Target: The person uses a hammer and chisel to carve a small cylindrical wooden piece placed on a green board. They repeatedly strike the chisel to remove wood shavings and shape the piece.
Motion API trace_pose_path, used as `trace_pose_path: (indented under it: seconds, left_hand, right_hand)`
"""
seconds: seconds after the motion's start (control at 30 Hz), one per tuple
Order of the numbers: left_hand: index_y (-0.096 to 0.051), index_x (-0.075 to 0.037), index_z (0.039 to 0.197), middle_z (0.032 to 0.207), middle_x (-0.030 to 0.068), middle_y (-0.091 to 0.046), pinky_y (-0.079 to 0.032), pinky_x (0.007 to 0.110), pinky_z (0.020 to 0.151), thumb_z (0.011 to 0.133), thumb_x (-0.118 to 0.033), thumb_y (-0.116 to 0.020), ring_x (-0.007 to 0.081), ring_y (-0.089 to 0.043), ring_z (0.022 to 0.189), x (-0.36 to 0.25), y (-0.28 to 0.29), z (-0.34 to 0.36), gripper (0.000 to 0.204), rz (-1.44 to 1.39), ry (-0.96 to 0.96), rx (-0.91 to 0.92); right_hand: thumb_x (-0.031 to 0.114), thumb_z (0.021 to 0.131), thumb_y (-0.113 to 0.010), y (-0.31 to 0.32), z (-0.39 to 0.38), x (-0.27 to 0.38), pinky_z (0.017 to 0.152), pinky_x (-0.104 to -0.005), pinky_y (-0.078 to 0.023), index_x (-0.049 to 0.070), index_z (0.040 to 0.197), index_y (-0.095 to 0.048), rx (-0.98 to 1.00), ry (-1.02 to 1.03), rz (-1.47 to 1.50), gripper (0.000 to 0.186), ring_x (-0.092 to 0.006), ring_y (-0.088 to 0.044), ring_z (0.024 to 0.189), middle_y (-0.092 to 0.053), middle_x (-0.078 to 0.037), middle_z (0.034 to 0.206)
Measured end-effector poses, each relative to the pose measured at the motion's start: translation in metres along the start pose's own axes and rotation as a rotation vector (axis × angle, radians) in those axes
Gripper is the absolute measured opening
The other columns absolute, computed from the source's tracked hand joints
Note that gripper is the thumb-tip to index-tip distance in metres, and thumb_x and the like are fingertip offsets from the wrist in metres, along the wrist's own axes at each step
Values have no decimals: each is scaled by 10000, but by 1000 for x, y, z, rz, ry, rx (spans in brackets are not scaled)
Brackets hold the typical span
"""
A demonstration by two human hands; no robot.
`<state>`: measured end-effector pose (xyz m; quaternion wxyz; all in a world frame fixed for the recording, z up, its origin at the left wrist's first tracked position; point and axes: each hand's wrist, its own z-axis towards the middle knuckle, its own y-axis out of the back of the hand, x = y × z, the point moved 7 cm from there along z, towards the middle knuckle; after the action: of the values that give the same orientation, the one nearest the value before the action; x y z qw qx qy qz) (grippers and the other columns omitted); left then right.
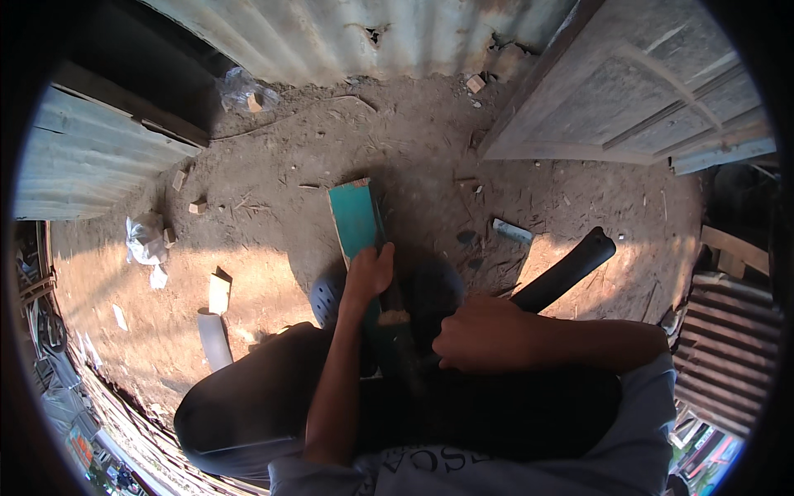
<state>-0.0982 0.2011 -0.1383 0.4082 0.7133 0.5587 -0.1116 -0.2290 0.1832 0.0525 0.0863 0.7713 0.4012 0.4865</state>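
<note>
My left hand (371,271) is closed around a teal-painted wooden board (353,217), which stands tilted between my knees with its far end pointing away from me. Lower on the board, a patch of bare pale wood (394,317) shows through the paint. My right hand (473,335) makes a fist to the right of the board. From the fist a long dark handle (566,269) with a flared end sticks out to the upper right. The other end of this tool, close to the board, is blurred and I cannot make out its kind.
Dirt ground (273,165) bears wood scraps, including a pale block (219,291), a grey curved piece (215,341) and a whitish offcut (512,231). A white plastic bag (146,240) lies at left. Corrugated metal (331,37) stands ahead, a worn wooden door (620,91) at far right.
</note>
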Motion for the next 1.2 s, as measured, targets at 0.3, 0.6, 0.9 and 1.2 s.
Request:
trace_pose_path:
  seconds: [0.3, 0.6, 0.9, 1.2]
  left_hand:
    - [-606, 122, 996, 1060, 365, -580, -417, 501, 941, 906, -450, -460, 502, -526, 1088, 24, -10, 11, 597, 58, 59, -7]
    - [-624, 107, 975, 1037, 357, -594, -426, 498, 932, 899, -461, -470, 495, -546, 1064, 36, -14, 15, 593, 87, 10, -50]
    - [-607, 120, 983, 1056, 369, -573, -406, 514, 941, 908, -451, -467, 498, -521, 1085, 40, -16, 17, 592, 125, -50, -58]
    - [-606, 120, 964, 1024, 369, -580, -413, 516, 927, 908, -449, -467, 501, -526, 1071, 24, -4, 8, 589, 71, 28, -64]
  right_hand:
    - [312, 872, -623, -7, 2, 5, 610, -431, -529, 36, 734, -642, -53, 79, 40, 309, -323, -677, 752, -638, -136, 686]
    - [310, 878, -618, -13, 10, 12, 628, -431, -538, 44, 755, -645, 74, 64, 57, 294, -320, -683, 766, -644, -137, 706]
    - [309, 866, -630, -14, 10, 9, 685, -419, -539, 46, 783, -651, 133, 28, 52, 276, -308, -685, 790, -656, -136, 734]
    - [235, 859, -623, -19, 10, 9, 646, -413, -524, 58, 780, -636, 80, 63, -1, 194, -290, -685, 781, -648, -116, 729]
